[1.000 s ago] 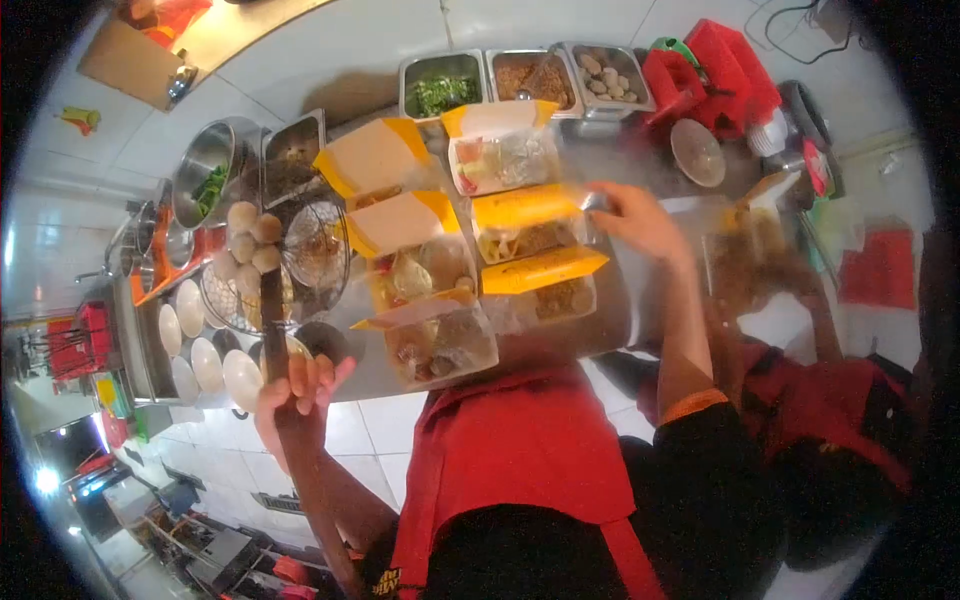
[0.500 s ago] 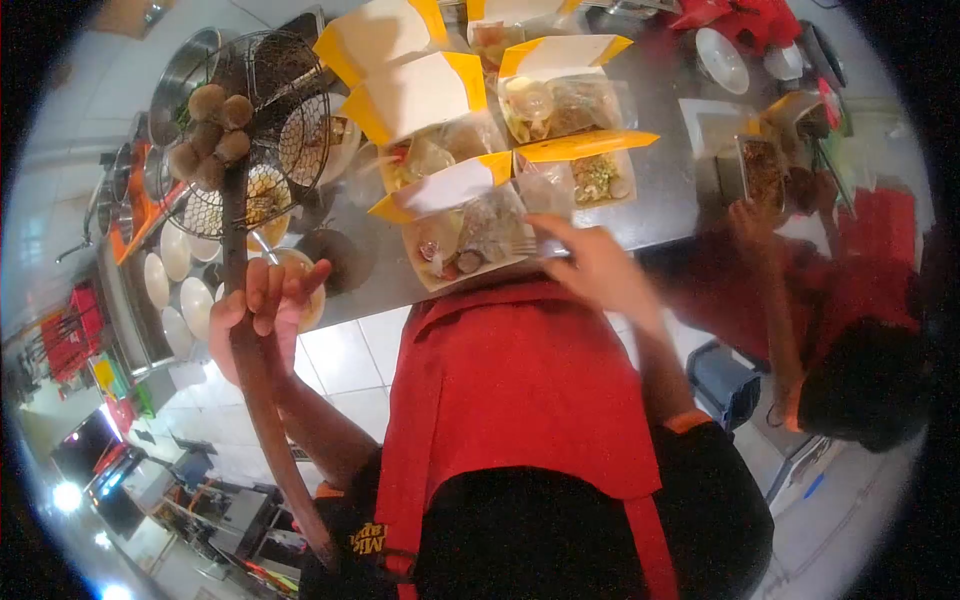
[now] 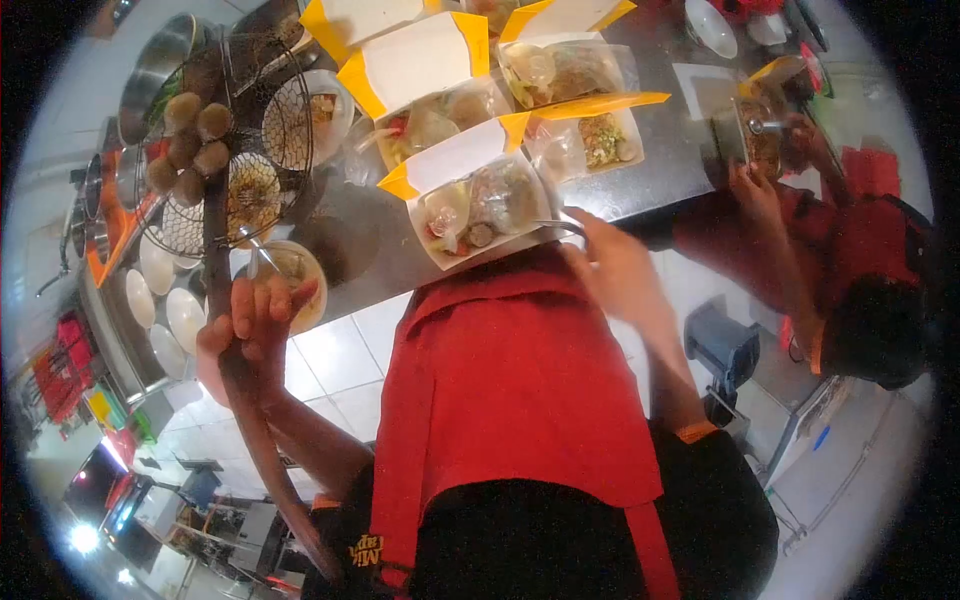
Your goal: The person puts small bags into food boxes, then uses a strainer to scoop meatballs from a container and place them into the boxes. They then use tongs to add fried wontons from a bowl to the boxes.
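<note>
My left hand (image 3: pixel 250 335) is closed around the long wooden handle (image 3: pixel 217 225) of a wire skimmer (image 3: pixel 235 140). Several round brown meatballs (image 3: pixel 183 145) rest in its mesh, which hangs over bowls. My right hand (image 3: pixel 615 265) is at the counter edge, its fingers curled round a slim metal utensil (image 3: pixel 563 226) too blurred to name surely. The utensil's tip reaches the right side of the nearest takeaway box (image 3: pixel 447 252). That box has its yellow-and-white lid (image 3: pixel 455 158) up and holds clear plastic bags of food (image 3: pixel 490 205).
More open takeaway boxes (image 3: pixel 425 72) stand behind. Below the skimmer are a bowl of food with a spoon (image 3: pixel 318 300) and several white bowls (image 3: pixel 186 305). At right, a co-worker (image 3: pixel 790 215) in red works over a tray (image 3: pixel 762 150). A dark bin (image 3: pixel 722 340) stands on the floor.
The view has shifted slightly. The skimmer, still in my left hand, appears a little further left. More of the utensil shows at my right hand. A metal utensil now shows over the co-worker's tray.
</note>
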Available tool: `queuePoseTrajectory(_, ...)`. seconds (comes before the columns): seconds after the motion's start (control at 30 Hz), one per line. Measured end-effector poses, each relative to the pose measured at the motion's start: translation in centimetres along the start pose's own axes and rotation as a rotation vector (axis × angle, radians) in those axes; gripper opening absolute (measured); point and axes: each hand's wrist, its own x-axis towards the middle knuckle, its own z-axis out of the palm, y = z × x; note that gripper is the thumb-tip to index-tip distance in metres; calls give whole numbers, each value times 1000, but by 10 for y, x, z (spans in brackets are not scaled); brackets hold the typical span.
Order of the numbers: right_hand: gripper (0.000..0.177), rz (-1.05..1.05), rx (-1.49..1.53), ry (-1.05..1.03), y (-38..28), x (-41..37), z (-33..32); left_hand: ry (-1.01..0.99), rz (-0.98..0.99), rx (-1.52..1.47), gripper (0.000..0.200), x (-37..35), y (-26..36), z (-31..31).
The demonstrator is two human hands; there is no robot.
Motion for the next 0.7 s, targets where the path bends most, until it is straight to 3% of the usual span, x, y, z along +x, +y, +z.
queuePoseTrajectory(0.17,20,-113,-396,-84,-36,24,60,-59,-43,-13,18,3,5,-10)
queuePoseTrajectory(0.47,23,-205,-459,-239,-31,62,119,-54,-73,62,20,-3,-9,-9)
queuePoseTrajectory(0.5,23,-207,-454,-228,-32,70,120,-68,-88,71,19,-4,-11,-10)
queuePoseTrajectory(0.57,24,-252,-655,-417,-35,77,116,-89,-90,70,19,-6,-17,-11)
queuePoseTrajectory(0.7,32,-417,-629,-343,-34,74,93,-100,-105,88,20,-10,-24,-4)
